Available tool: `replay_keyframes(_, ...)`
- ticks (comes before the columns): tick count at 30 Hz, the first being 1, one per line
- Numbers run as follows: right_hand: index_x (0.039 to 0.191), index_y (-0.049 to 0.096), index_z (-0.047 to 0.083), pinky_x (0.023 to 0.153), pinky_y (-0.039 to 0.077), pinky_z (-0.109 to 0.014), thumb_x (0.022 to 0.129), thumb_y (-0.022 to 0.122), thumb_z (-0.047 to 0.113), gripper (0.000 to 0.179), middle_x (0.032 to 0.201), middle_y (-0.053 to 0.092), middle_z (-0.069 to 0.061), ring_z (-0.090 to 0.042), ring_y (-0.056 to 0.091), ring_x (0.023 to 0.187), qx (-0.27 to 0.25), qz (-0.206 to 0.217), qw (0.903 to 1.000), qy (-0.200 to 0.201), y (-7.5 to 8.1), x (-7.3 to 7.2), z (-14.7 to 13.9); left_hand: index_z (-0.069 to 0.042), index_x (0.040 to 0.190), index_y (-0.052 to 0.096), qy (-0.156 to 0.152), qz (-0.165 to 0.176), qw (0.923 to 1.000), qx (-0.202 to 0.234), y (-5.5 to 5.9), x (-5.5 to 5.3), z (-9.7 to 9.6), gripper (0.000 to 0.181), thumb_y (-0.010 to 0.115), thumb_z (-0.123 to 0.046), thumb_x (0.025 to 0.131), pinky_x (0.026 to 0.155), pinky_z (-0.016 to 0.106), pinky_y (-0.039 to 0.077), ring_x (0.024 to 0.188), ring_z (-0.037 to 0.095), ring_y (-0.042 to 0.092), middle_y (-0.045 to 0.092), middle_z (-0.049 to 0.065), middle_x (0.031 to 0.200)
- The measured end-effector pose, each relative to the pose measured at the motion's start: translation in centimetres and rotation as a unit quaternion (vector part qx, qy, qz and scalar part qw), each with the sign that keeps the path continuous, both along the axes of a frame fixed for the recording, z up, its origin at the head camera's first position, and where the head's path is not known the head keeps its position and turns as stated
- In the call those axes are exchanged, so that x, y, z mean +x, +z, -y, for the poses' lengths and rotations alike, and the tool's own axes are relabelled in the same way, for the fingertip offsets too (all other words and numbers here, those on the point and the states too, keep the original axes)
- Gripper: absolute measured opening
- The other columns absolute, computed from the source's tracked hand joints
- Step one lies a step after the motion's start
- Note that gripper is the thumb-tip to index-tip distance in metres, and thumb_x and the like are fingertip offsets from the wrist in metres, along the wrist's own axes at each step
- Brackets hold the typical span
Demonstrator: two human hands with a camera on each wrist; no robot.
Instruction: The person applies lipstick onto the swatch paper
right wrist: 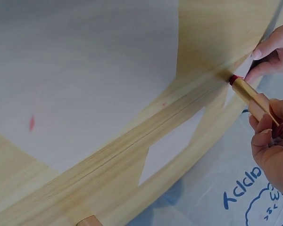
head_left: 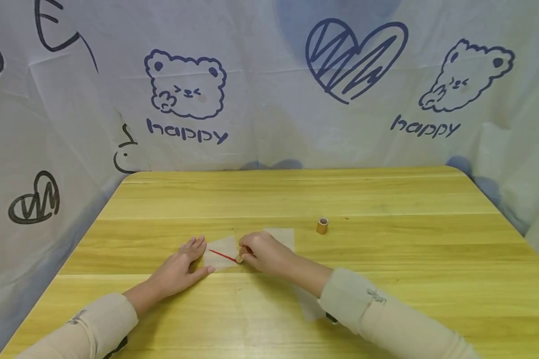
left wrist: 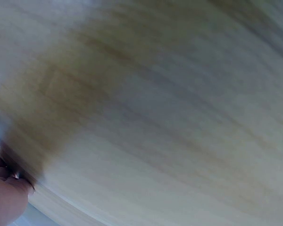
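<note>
Left hand [head_left: 181, 269] lies spread, fingers extended, at the left side of a white paper [head_left: 225, 244], thumb on its corner, probably to stop sliding. Right hand [head_left: 269, 257] pinches a gold lipstick [right wrist: 247, 92] at the paper's right side, seemingly tilted so its tip meets the red line [head_left: 222, 255]. Gold cap [head_left: 322, 228] stands upright beyond, apparently parked out of the way.

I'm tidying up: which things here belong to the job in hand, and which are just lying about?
In use:
- red-tipped gold lipstick tube
- white paper sheet bearing a red line

Apparently lying about:
- small gold-coloured hollow cylinder
- second white paper sheet
- third white paper sheet
</note>
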State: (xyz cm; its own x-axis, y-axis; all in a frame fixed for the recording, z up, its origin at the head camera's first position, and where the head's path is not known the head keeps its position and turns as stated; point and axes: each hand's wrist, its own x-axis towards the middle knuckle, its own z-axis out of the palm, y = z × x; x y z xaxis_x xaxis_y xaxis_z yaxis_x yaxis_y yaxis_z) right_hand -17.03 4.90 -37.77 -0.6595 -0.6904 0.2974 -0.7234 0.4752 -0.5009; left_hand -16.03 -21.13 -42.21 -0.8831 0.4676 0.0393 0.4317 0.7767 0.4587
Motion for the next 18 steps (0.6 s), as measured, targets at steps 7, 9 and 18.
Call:
replay_keyframes(7,0.082,0.063,-0.003,0.058,0.031,-0.018,0.094,0.065,-0.010,0.014,0.068,0.049,-0.001,-0.006,0.035,0.064,-0.018,0.018,0.9997,-0.007,0.6,0.4,-0.9,0.019,0.145,0.045,0.001,0.004,1.0000,0.002,0.1,0.1,0.0,0.068,0.071,-0.026,0.102,0.114,0.071,0.031,0.148,0.056,0.029,0.036,0.035,0.158)
replay_keyframes(9,0.092,0.068,-0.007,0.060,0.035,-0.018,0.095,0.065,-0.008,0.004,0.072,0.053,-0.003,-0.007,0.039,0.066,-0.028,0.029,0.9990,-0.018,0.8,0.6,-1.3,0.020,0.145,0.045,0.000,0.003,1.0000,0.001,0.1,0.1,0.0,0.068,0.071,-0.026,0.102,0.115,0.071,0.031,0.148,0.056,0.029,0.036,0.035,0.158)
replay_keyframes(18,0.113,0.070,-0.014,0.061,0.047,-0.018,0.095,0.072,-0.003,0.020,0.082,0.067,-0.011,-0.006,0.049,0.069,-0.075,0.030,0.9945,-0.067,0.8,0.8,-3.2,0.020,0.144,0.046,-0.002,0.004,1.0000,-0.004,0.2,0.1,0.0,0.068,0.071,-0.027,0.102,0.114,0.070,0.032,0.148,0.056,0.030,0.036,0.035,0.158)
